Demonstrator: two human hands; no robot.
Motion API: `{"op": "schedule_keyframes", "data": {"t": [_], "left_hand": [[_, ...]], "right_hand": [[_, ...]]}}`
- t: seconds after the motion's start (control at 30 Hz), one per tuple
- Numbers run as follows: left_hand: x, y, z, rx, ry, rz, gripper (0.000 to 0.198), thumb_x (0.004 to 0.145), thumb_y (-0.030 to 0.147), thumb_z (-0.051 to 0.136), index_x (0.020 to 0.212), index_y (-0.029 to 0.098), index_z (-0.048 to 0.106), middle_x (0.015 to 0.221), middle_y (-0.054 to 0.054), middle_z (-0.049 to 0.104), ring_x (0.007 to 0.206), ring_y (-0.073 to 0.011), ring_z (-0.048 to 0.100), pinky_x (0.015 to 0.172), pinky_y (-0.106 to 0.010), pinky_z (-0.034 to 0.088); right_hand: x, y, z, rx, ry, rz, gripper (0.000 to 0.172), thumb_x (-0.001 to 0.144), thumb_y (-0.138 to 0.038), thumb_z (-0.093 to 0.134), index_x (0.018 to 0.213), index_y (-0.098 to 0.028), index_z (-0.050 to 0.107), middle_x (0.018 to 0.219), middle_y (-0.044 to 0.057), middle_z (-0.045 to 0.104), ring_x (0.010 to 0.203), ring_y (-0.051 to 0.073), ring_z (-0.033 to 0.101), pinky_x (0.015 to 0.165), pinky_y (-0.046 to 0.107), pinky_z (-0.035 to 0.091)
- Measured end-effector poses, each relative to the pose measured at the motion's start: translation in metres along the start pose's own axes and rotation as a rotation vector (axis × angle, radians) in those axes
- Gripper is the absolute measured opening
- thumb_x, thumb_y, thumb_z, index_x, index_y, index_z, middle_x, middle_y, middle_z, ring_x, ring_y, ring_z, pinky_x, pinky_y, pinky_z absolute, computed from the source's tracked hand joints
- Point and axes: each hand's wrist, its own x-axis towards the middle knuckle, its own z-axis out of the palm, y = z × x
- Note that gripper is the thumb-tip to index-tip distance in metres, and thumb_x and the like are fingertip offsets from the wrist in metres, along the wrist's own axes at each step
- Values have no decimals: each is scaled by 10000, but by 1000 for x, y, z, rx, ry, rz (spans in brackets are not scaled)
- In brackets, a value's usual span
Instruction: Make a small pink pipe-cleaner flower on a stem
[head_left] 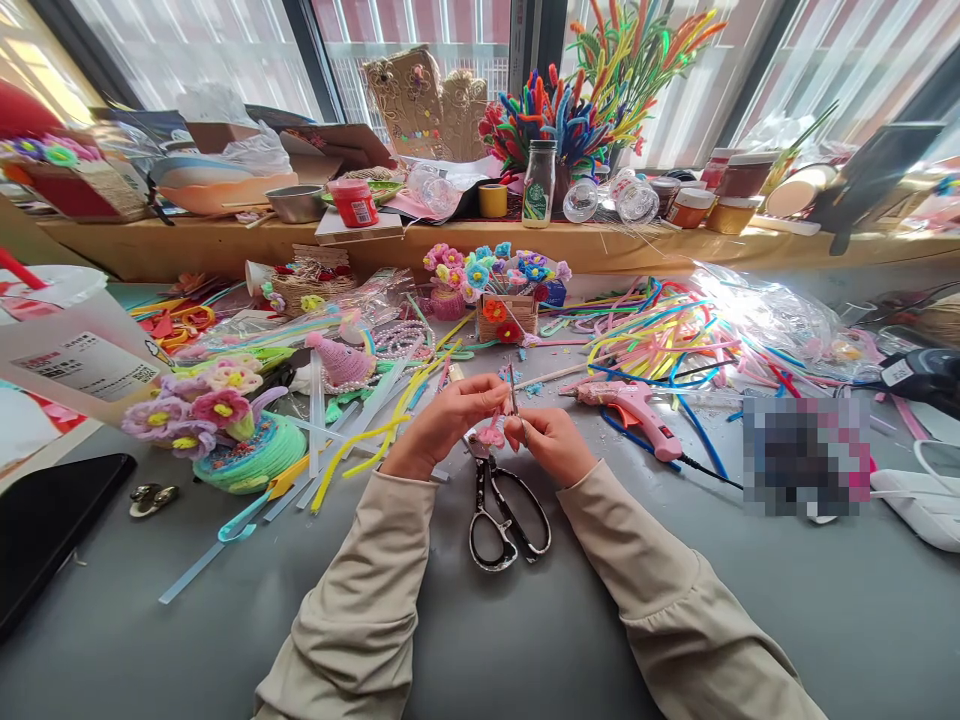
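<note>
My left hand (457,412) pinches a small pink fuzzy piece (491,436) that looks like a pipe-cleaner flower, just above the table. Close beside it, my right hand (553,440) is closed on a slim pointed metal tool (513,388), which looks like small scissors with the tip upward. The fingers hide part of both things. Below my hands lies a large pair of scissors (480,510) with worn black handles towards me. To the right of my right hand rests a pink hot glue gun (637,408), its nozzle pointing left.
Yellow pipe cleaners (360,445) and clear glue sticks (317,410) lie left of my hands. A green base with fuzzy flowers (251,455), a drink cup (75,340) and a black phone (60,530) stand or lie farther left. Loose pipe cleaners (660,340) are heaped at the back right.
</note>
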Motion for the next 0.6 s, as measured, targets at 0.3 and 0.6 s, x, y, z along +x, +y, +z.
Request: {"op": "schedule_keyframes", "data": {"t": [0.3,0.6], "left_hand": [[0,0,-1,2,-13,18,162,680,257,521,570,138,514,592,1,472,570,-88,436,559,-223,329],[-1,0,0,-10,-36,27,165,690,254,510,578,134,504,590,4,472,574,-91,449,568,-223,334]], "right_hand": [[0,0,-1,35,-34,-25,546,713,-602,251,465,-152,438,447,-23,376,448,71,339,469,212,251],[-1,0,-1,91,-20,-18,540,713,-609,243,485,-156,431,440,-32,337,436,68,312,457,211,239]]}}
